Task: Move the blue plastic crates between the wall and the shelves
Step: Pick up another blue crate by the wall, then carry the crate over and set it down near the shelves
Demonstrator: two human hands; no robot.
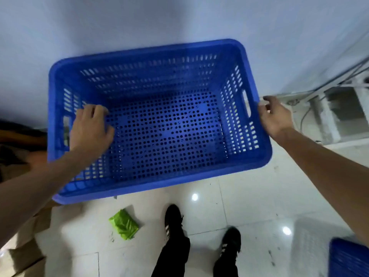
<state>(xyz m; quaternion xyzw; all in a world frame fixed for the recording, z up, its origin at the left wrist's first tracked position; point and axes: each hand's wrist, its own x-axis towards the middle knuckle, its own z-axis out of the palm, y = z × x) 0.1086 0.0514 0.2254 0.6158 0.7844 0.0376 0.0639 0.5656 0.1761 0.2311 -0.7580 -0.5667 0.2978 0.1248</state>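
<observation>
A: Where is the blue plastic crate (pixel 159 116) in the head view?

B: In the middle of the picture, its far long side close against the pale wall (pixel 139 21), above a white tiled floor (pixel 249 206). It is empty; the perforated bottom and slotted walls are bare.

A: And the hands?

B: The left hand (pixel 89 128) reaches over the crate's left end, its palm down inside by the slotted wall near the handle slot. The fingers are spread and loosely bent, so that grip is apart and not clamped on the rim. The right hand (pixel 276 116) is at the outside of the right end, beside the handle slot. Its fingers are curled loosely and look just clear of the rim, again an apart grip. The blur makes it hard to tell whether a fingertip touches.

A: Anything else nearby?

B: A crumpled green plastic bag (pixel 123 223) lies on the floor just in front of the crate. Two black shoes (pixel 173 218) stand behind it. A corner of a second blue crate (pixel 348 258) shows at the lower right. Brown cardboard (pixel 22 246) sits at the left, and a white metal frame (pixel 327 114) with cables is on the right.
</observation>
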